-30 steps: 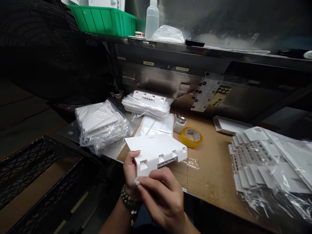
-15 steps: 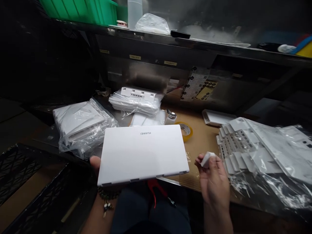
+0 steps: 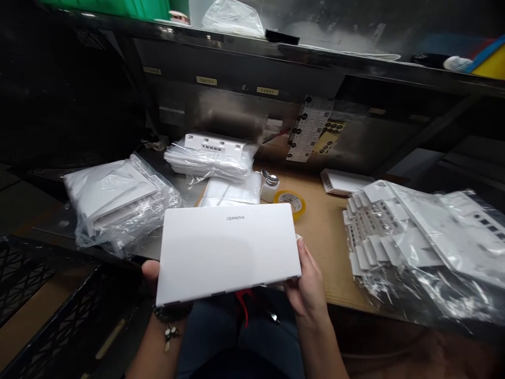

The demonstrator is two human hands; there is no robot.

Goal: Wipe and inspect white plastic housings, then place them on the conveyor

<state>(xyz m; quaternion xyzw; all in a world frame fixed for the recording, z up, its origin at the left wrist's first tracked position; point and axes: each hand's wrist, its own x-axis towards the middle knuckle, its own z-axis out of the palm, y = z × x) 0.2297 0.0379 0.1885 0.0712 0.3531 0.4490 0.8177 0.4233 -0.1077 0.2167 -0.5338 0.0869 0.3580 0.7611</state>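
Observation:
A white plastic cover (image 3: 229,255) marked HUAWEI, its lettering upside down to me, lies level above my lap. My left hand (image 3: 151,271) supports it from the left; the thumb shows at the edge and the other fingers are hidden underneath. At the cover's right edge is my right hand (image 3: 310,279), closed, with a bit of white cloth (image 3: 299,238) showing at its fingertips. Most of that cloth is hidden. Below the cover, a red-handled tool (image 3: 241,305) is partly visible over my lap.
Bagged white covers lie at left (image 3: 114,195) and back (image 3: 213,158). Overlapping white covers (image 3: 418,231) fill the right side. Yellow tape (image 3: 299,204) and a metal-capped bottle (image 3: 270,187) stand behind the held cover. A black crate (image 3: 74,305) sits lower left; a shelf edge (image 3: 236,43) runs above.
My right hand has moved left with the white cloth, from over the bench to the cover's right edge. My left hand still holds the cover. The view has shifted slightly.

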